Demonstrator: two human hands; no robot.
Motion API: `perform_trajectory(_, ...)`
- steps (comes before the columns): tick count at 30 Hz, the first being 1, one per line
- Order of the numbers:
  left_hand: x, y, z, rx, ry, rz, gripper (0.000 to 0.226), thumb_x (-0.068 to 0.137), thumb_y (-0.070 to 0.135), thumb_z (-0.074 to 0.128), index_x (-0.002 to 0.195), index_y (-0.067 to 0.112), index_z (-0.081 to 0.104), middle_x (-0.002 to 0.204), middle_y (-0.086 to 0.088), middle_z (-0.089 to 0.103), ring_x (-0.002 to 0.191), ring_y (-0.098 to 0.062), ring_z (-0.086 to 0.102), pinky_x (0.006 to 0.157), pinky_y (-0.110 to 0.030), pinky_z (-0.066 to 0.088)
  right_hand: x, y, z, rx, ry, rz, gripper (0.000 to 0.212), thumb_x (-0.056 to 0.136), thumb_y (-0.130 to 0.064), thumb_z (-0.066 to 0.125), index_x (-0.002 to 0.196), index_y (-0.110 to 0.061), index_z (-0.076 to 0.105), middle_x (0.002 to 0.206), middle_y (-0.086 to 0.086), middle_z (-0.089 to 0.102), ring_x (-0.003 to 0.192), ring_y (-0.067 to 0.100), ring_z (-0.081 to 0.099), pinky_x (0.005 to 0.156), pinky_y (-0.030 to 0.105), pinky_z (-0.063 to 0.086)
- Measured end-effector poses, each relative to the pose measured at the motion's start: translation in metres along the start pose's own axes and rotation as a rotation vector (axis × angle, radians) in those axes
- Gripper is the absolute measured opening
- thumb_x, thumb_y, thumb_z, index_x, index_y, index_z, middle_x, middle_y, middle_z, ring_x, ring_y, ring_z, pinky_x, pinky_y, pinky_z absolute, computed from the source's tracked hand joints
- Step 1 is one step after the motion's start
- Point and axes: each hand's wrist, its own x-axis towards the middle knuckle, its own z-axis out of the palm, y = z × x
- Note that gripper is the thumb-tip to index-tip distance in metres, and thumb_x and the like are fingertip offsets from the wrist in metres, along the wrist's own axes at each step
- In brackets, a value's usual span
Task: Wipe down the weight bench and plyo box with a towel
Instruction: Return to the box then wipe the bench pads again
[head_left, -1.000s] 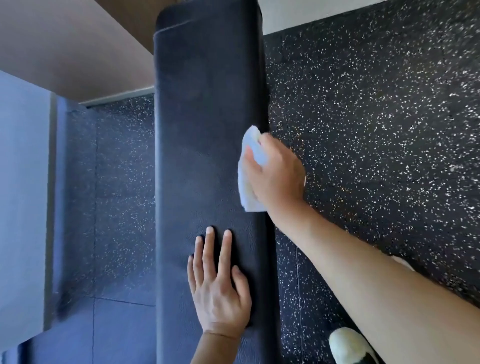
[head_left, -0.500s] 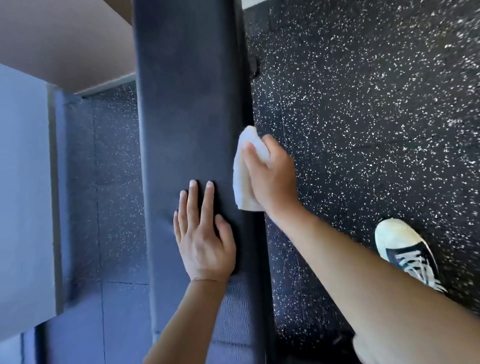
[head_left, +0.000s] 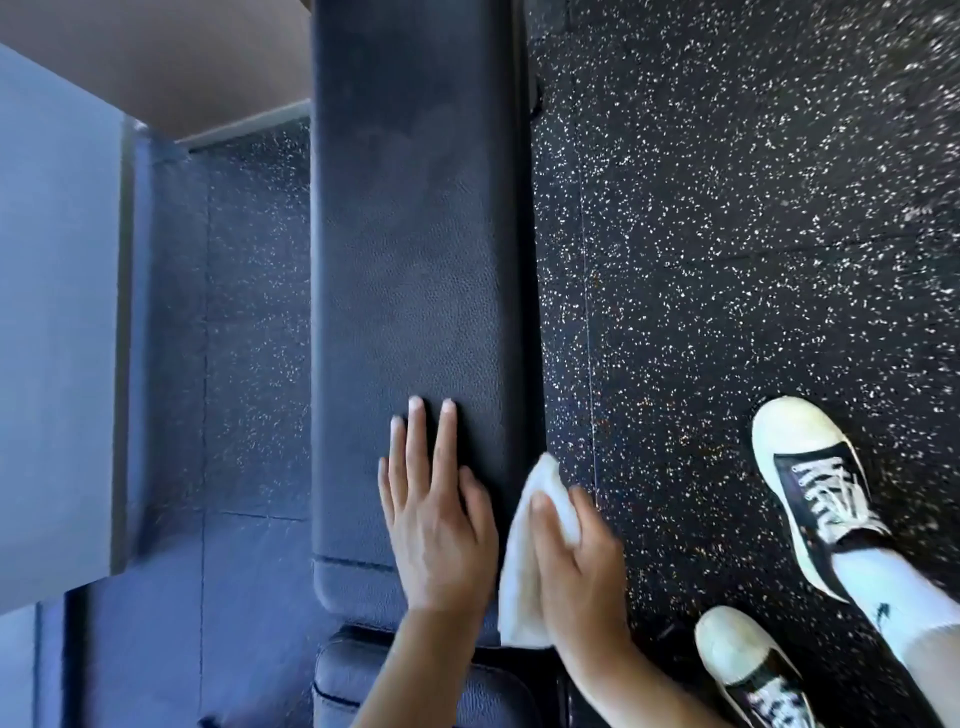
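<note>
White towel (head_left: 524, 561) against the right side edge of the black padded bench (head_left: 415, 260)

The right hand (head_left: 582, 566) presses it there, fingers curled over the cloth; the left hand (head_left: 436, 525) lies flat on the pad, fingers straight and close together

I had just one camera, worn on the head. It looked straight down, close above the bench (head_left: 415, 249) and the floor (head_left: 727, 260), with both hands low in the picture.
</note>
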Motion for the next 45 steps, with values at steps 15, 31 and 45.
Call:
perform_trajectory(15,-0.056,-0.017,0.001,0.048,0.026,-0.012,0.067,0.093,0.028,0.043,0.16,0.027,0.044,0.172,0.0,0.03,0.16,-0.026,0.028,0.125,-0.055,0.027,0.117,-0.026,0.027,0.07,0.12,0.208,0.034,0.103,-0.032,0.06,0.072,-0.019,0.054,0.067,-0.007,0.056,0.063,0.01,0.051,0.065,0.035,0.039)
perform_trajectory(31,0.003,-0.066,-0.015,-0.102,0.2,-0.297,0.058,0.089,0.027,0.051,0.145,0.015,0.059,0.156,-0.012,0.047,0.139,-0.042,0.046,0.118,-0.059,0.035,0.185,-0.132,0.09,-0.837,-0.088,-1.096,0.023,0.081,-0.033,0.064,0.078,-0.023,0.043,0.07,0.004,0.054,0.063,0.033,0.055,0.057,0.039,0.039)
perform_trajectory(45,0.002,-0.075,-0.016,-0.094,0.151,-0.32,0.059,0.085,0.032,0.062,0.143,0.021,0.064,0.157,-0.009,0.05,0.145,-0.039,0.047,0.116,-0.064,0.035,0.16,-0.166,0.211,-0.968,-0.936,-1.437,0.024,0.086,-0.04,0.065,0.078,-0.017,0.062,0.072,0.004,0.056,0.066,0.032,0.059,0.056,0.039,0.046)
